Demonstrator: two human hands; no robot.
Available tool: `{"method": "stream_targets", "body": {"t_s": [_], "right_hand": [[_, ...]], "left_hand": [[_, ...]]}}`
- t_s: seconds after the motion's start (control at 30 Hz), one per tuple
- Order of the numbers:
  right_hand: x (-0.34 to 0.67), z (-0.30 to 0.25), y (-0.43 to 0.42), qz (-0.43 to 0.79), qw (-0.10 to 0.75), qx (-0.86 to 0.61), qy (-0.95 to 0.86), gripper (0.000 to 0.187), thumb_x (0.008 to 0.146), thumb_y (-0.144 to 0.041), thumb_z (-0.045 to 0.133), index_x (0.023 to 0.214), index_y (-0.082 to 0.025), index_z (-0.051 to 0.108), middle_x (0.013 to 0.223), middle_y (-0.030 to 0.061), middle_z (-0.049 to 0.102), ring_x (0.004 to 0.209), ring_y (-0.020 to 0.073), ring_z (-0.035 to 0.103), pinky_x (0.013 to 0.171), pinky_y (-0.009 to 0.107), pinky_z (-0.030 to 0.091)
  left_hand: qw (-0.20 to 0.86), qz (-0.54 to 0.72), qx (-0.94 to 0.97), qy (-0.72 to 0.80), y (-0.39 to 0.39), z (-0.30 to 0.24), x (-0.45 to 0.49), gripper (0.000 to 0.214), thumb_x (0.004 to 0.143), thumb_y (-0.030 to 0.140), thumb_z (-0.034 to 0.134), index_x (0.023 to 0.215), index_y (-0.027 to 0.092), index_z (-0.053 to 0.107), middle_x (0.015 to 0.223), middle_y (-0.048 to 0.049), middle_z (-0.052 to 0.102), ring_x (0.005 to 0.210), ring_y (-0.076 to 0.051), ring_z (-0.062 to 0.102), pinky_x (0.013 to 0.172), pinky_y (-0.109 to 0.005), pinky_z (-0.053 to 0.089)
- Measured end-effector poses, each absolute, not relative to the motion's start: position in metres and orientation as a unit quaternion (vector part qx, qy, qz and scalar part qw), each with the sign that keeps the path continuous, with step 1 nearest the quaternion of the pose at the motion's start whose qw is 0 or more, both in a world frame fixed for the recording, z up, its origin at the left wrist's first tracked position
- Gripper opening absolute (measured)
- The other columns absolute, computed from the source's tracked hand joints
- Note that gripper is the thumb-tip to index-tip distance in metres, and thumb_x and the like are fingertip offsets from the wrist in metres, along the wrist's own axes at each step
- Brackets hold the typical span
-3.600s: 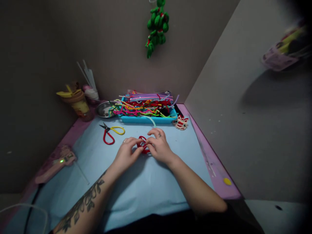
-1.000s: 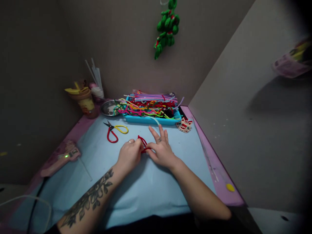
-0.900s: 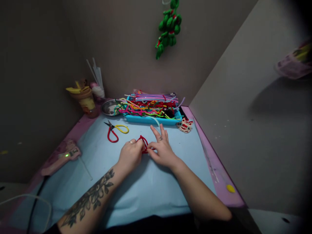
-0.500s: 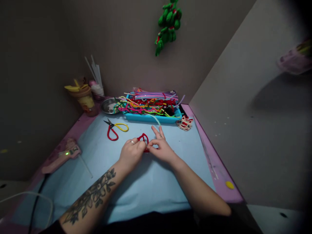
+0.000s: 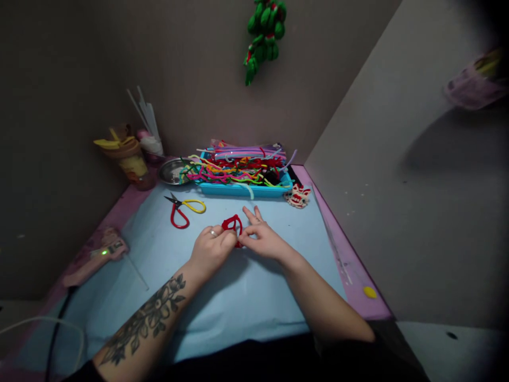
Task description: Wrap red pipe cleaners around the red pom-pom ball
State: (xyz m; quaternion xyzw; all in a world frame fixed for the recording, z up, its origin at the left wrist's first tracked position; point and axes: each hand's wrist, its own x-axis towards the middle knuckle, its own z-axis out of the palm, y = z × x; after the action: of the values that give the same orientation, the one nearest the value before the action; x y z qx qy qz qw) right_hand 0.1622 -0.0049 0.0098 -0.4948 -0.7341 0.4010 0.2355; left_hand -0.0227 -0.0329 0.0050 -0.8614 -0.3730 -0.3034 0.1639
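Observation:
A red pipe cleaner (image 5: 235,217), bent into a small looped shape, is held between my two hands above the blue cloth. My left hand (image 5: 210,246), with a ring on one finger, is closed around its left side. Thumb and index finger of my right hand (image 5: 261,240) pinch at its right side, while the other fingers stretch up and away. Fingers hide the lower part of the shape. Left of the hands lie scissors (image 5: 180,211) with one red and one yellow handle, blades spread.
Behind the hands, a blue tray (image 5: 246,191) holds many coloured pipe cleaners. A metal bowl (image 5: 165,174) and a red-and-white lion-like piece (image 5: 297,196) flank it. A pink glue gun (image 5: 95,260) with a lit green light lies left. A yellow disc (image 5: 370,292) rests at the right edge.
The whole view has shifted slightly. My hands stay on the red pipe cleaner, whose loops look turned a little; the right hand's raised fingers have drawn slightly closer together.

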Motion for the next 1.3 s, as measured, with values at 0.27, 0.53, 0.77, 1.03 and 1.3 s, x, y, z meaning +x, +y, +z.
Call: {"method": "stream_targets", "body": {"t_s": [0.27, 0.53, 0.77, 1.03, 1.3], "right_hand": [[0.151, 0.013, -0.014, 0.314, 0.283, -0.538, -0.729, 0.012, 0.071, -0.022, 0.065, 0.059, -0.02, 0.064, 0.159, -0.0014, 0.018, 0.147, 0.0327, -0.005, 0.108, 0.07, 0.003], [0.15, 0.001, -0.008, 0.404, 0.295, -0.545, -0.673, 0.008, 0.072, -0.025, 0.066, 0.068, -0.021, 0.072, 0.158, 0.0014, 0.02, 0.147, 0.031, -0.005, 0.116, 0.057, 0.008], [0.148, 0.003, -0.01, 0.436, 0.319, -0.553, -0.634, 0.008, 0.072, -0.027, 0.069, 0.075, -0.02, 0.073, 0.158, 0.0051, 0.017, 0.148, 0.0287, -0.002, 0.118, 0.051, 0.009], [0.147, 0.004, -0.01, 0.467, 0.325, -0.558, -0.604, 0.01, 0.072, -0.029, 0.07, 0.072, -0.02, 0.072, 0.157, 0.0063, 0.021, 0.147, 0.0297, -0.001, 0.118, 0.053, 0.007], [0.149, -0.002, -0.014, 0.26, 0.39, -0.454, -0.757, 0.011, 0.076, -0.021, 0.061, 0.069, -0.019, 0.068, 0.16, -0.0005, 0.015, 0.148, 0.0287, -0.005, 0.117, 0.053, 0.011]], "left_hand": [[0.165, -0.281, -0.854, -0.406, -0.032, 0.006, -0.019, 0.024, 0.089, 0.011, 0.048, 0.069, 0.019, 0.058, 0.056, -0.0022, 0.055, 0.063, -0.019, 0.05, 0.06, -0.031, 0.035], [0.197, -0.284, -0.847, -0.403, -0.033, 0.008, -0.019, 0.025, 0.089, 0.01, 0.049, 0.067, 0.018, 0.056, 0.057, -0.0018, 0.057, 0.062, -0.019, 0.05, 0.061, -0.032, 0.034], [0.188, -0.297, -0.832, -0.429, -0.033, 0.004, -0.02, 0.023, 0.087, 0.008, 0.05, 0.067, 0.019, 0.055, 0.057, -0.0007, 0.057, 0.061, -0.019, 0.051, 0.062, -0.032, 0.035], [0.175, -0.293, -0.847, -0.407, -0.034, 0.005, -0.02, 0.024, 0.088, 0.009, 0.046, 0.069, 0.019, 0.057, 0.059, -0.0011, 0.06, 0.061, -0.018, 0.051, 0.062, -0.031, 0.037], [-0.086, -0.294, -0.811, -0.498, -0.031, 0.012, -0.024, 0.015, 0.085, 0.014, 0.048, 0.072, 0.022, 0.045, 0.066, -0.0016, 0.06, 0.064, -0.018, 0.054, 0.061, -0.029, 0.038]]}}
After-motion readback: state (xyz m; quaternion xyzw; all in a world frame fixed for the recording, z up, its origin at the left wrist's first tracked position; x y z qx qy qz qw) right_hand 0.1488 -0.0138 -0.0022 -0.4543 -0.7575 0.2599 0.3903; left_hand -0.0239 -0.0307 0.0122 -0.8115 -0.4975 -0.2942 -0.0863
